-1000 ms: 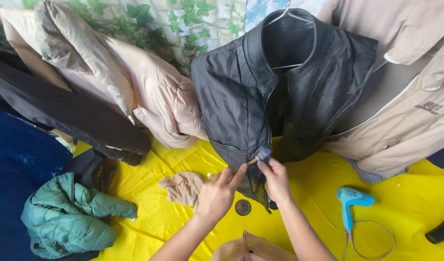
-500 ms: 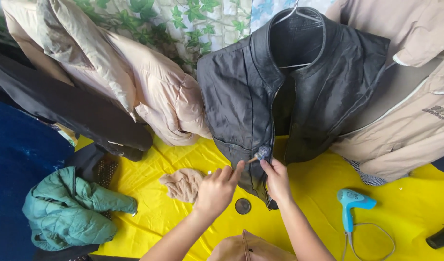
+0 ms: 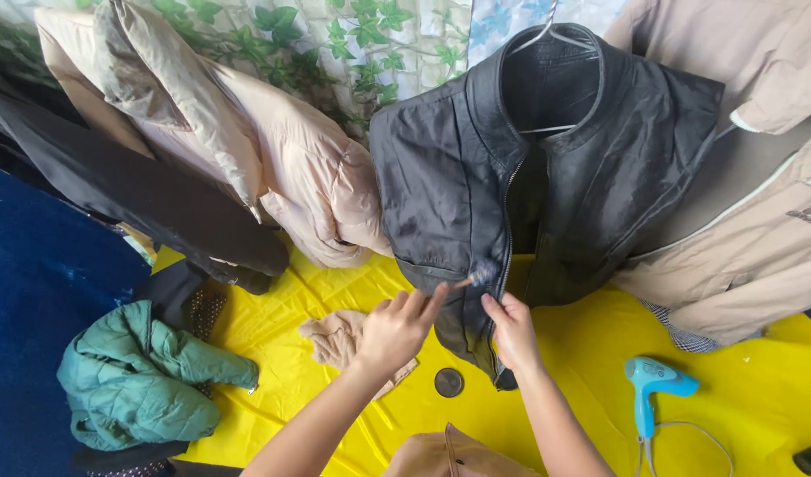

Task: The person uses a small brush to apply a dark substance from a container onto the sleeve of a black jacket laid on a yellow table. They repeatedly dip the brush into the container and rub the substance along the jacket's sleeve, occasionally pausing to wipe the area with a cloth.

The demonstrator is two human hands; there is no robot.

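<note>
Black, faintly shiny, the zip-front jacket hangs on one wire hanger above the yellow sheet. One left hand pinches a small brush against the jacket's lower front; one right hand grips the hem beside the zip. One round tin, one beige cloth and one blue hairdryer lie on the sheet, with bare yellow between them.

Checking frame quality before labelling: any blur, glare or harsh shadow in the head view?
Head view: even, soft daylight with no hard shadows; the yellow sheet is bright but not blown out; the brush tip by the left hand on the black jacket is slightly motion-blurred; right hand sharp.
</note>
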